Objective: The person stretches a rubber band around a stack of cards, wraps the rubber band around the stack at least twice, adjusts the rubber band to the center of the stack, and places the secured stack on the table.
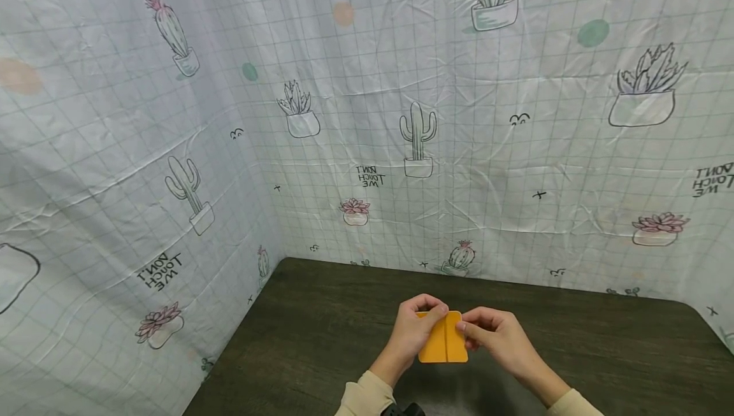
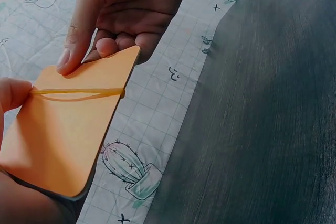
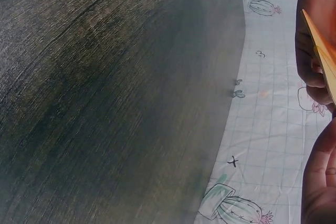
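Note:
Close over the table, both hands hold a small, flat orange notebook (image 1: 434, 348) with rounded corners. A yellow elastic band (image 2: 79, 91) runs across its cover and stands slightly off the surface along part of its length. My left hand (image 1: 410, 332) grips the notebook from the left, thumb on the cover at one end of the band. On the opposite side, my right hand (image 1: 500, 339) pinches the edge between thumb and fingers. The right wrist view catches only the notebook's thin edge (image 3: 321, 51) at the far right, beside parts of both hands.
The dark wood-grain table (image 1: 321, 327) spreads out below the hands. A white curtain (image 1: 367, 116) printed with cacti and a grid hangs along its back and left sides. Light sleeves (image 1: 367, 397) cover the forearms.

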Available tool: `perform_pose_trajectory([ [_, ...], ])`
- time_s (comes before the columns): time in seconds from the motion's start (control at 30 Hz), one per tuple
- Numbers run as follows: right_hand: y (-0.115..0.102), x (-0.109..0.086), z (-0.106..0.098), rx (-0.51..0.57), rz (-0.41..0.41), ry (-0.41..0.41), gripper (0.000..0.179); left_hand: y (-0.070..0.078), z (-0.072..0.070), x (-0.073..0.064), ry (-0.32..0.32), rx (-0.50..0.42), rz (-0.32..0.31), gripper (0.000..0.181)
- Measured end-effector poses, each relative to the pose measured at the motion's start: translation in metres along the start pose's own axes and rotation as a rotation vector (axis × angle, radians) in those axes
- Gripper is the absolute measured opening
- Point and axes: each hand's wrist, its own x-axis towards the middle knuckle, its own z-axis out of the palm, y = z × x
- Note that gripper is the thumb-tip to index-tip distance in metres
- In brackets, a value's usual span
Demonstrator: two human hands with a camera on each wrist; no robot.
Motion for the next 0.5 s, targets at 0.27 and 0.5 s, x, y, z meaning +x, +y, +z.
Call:
perform_pose_trajectory([
  [0.27,0.000,0.002,-0.004,-0.022,0.002,0.019,0.031,-0.006,-0.003,0.001,0.000,-0.017,-0.009,0.024],
  [0.5,0.004,0.005,-0.013,-0.016,0.033,0.072,0.033,-0.014,-0.010,0.003,0.003,-0.045,-0.038,0.027],
])
